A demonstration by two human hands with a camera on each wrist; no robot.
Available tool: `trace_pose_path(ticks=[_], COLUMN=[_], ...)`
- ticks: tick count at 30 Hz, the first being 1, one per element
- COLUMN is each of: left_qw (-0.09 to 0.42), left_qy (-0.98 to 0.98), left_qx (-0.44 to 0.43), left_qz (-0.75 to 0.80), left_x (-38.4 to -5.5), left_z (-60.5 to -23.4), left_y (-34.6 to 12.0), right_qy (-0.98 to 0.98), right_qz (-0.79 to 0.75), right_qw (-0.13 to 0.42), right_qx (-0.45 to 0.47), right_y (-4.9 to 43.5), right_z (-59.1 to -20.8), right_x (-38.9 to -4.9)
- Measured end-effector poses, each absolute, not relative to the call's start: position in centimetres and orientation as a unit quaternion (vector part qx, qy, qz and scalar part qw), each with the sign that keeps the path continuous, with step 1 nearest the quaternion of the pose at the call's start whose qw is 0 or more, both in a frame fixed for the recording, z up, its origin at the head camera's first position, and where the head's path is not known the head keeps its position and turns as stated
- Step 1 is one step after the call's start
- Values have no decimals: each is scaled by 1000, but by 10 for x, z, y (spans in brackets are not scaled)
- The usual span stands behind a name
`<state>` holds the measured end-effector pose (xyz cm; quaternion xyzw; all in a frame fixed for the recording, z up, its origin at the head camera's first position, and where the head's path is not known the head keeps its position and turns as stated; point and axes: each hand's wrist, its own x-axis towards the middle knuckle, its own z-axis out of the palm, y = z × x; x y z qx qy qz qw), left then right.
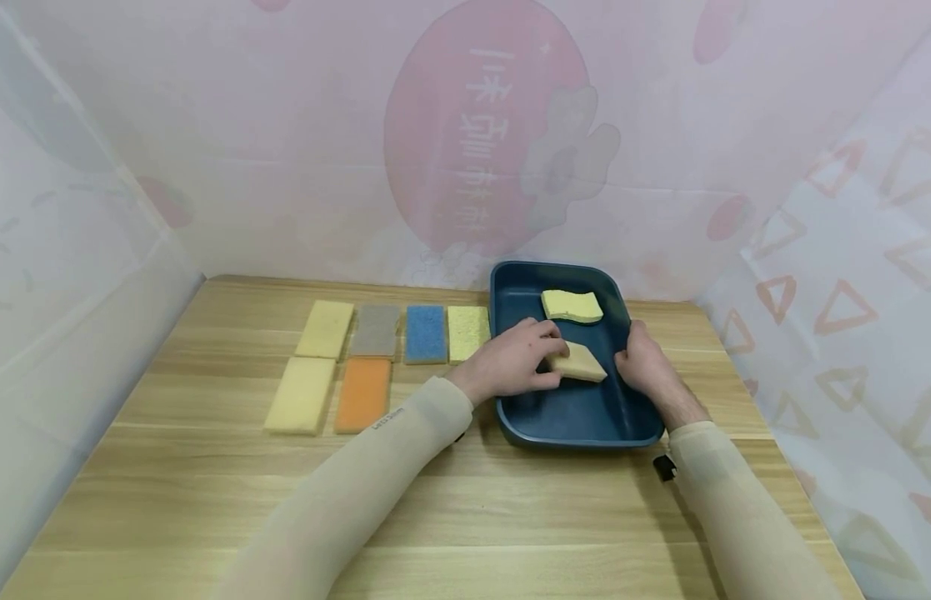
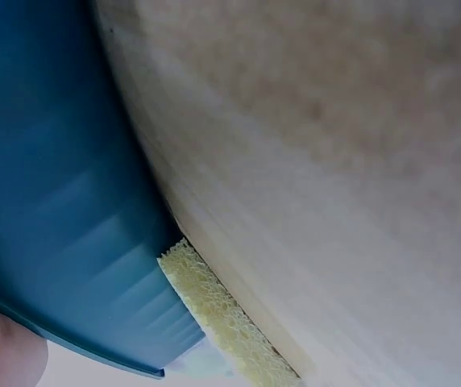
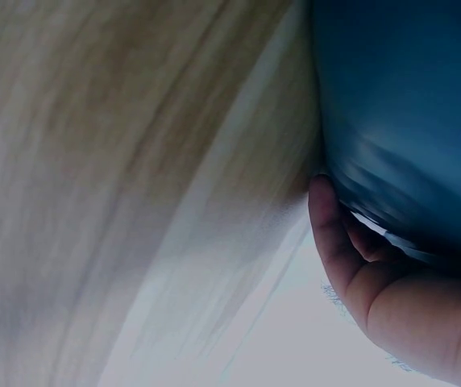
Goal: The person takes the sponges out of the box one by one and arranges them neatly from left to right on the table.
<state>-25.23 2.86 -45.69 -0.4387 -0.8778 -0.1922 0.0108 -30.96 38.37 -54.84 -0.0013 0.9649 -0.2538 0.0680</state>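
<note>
A dark blue rectangular bin (image 1: pixel 563 425) with rounded corners stands on the wooden table. Over its left side reaches my left hand (image 1: pixel 516 358), fingers and thumb pinching a pale cream sponge (image 1: pixel 583 364) that is tilted inside the bin. My right hand (image 1: pixel 648 367) grips the bin's right wall; in the right wrist view its fingers (image 3: pixel 327 226) lie against the outside of that wall. Farther back in the bin is a wavy light-yellow sponge (image 1: pixel 572 306). The left wrist view shows the bin's outer wall (image 2: pixel 77 210) and little of the left hand.
Left of the bin, sponges lie flat: a yellow one (image 1: pixel 468 333) right beside its wall, then a blue one (image 1: pixel 426 334), a grey one (image 1: pixel 375 331) and a pale yellow one (image 1: pixel 325 329). In front are an orange sponge (image 1: pixel 363 395) and another pale yellow one (image 1: pixel 300 396).
</note>
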Motion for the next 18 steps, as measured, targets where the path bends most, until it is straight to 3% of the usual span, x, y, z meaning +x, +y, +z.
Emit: trace_pose_path(ticks=[13, 18], left_qw=[63, 76], left_qy=[-880, -886], left_qx=[-429, -408], left_qz=[-197, -205], left_x=[-239, -231], left_z=[-421, -404], left_y=[17, 6], right_qy=[967, 968], right_qz=[-250, -244], right_qw=[55, 56], right_qx=[-10, 3], right_y=[385, 369], right_z=[-551, -531], right_x=[-311, -297])
